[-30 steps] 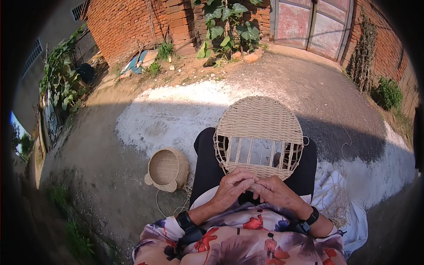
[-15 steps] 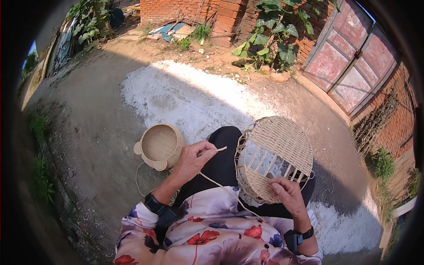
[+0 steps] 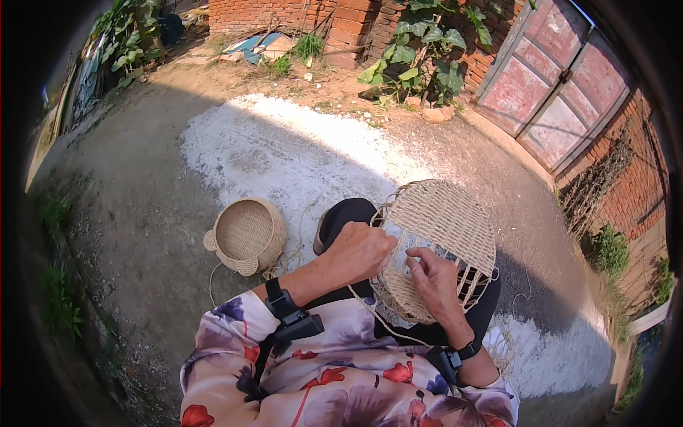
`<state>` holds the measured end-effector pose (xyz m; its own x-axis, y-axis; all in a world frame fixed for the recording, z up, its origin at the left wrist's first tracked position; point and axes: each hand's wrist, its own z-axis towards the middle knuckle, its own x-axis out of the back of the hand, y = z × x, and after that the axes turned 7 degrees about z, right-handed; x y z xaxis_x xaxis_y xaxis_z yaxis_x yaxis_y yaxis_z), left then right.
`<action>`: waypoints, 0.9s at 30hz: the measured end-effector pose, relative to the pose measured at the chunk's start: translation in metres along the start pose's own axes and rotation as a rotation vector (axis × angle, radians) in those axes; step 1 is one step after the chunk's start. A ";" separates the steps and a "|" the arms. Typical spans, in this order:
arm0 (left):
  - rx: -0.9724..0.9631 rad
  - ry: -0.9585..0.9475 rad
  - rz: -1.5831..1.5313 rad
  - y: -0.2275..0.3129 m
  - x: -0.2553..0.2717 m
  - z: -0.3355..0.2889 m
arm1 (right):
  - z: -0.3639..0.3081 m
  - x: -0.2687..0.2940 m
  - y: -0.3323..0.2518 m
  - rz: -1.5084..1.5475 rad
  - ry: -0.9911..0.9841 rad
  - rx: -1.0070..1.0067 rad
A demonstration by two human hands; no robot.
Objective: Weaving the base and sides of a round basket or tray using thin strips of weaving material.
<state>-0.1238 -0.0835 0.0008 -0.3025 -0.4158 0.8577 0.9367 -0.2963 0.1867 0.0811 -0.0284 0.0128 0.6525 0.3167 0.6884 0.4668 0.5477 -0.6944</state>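
A round, partly woven panel (image 3: 449, 219) of straw-coloured cord rests on my lap, tight weave at its far and near ends and bare strands across the middle. My left hand (image 3: 364, 250) is closed at its left edge. A length of cord (image 3: 384, 322) trails below that hand across my lap; its tip, seen earlier in the fingers, is hidden. Over the bare strands, my right hand (image 3: 432, 279) has thumb and forefinger drawn together, but what lies between them is too small to make out. The two hands are close, with a small gap between them.
On the ground to the left stands a round woven basket (image 3: 249, 231) with small ear-like flaps. White powdery ground (image 3: 284, 153) spreads ahead. Farther off are a brick wall (image 3: 277, 18), leafy plants (image 3: 420, 53) and a faded red double door (image 3: 555, 85).
My left hand has moved right, from beside the basket to the panel's edge, and turned knuckles up. My right hand has shifted slightly up and left over the bare strands.
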 end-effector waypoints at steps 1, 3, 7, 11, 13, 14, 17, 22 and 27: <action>0.015 -0.033 0.022 -0.001 -0.001 0.002 | 0.004 -0.003 -0.004 -0.065 0.004 0.033; 0.045 -0.091 -0.021 -0.002 -0.002 0.008 | 0.007 -0.007 -0.004 -0.078 -0.017 0.022; 0.195 -0.212 -0.246 -0.011 -0.007 0.010 | 0.013 -0.011 -0.001 -0.152 -0.064 -0.001; 0.192 -0.232 -0.442 -0.021 -0.014 0.008 | 0.018 -0.012 -0.006 -0.098 -0.126 -0.090; 0.096 -0.132 -0.544 -0.026 -0.024 0.006 | 0.016 -0.017 0.014 0.152 -0.107 -0.123; 0.212 -0.208 -0.661 -0.026 -0.022 0.004 | 0.014 -0.018 0.025 0.276 -0.097 -0.140; 0.468 -0.345 -0.889 -0.017 0.002 -0.003 | 0.017 -0.017 0.025 0.398 -0.134 -0.138; 0.505 -0.407 -0.953 -0.030 0.019 -0.030 | 0.018 -0.014 0.027 0.413 -0.171 -0.201; 0.605 -0.322 -1.246 -0.056 0.021 -0.064 | 0.019 -0.012 0.020 0.552 -0.186 -0.275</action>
<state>-0.1941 -0.1307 -0.0223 -0.9965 0.0746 0.0372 0.0464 0.1243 0.9912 0.0710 -0.0066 -0.0056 0.7376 0.6377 0.2219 0.2438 0.0550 -0.9683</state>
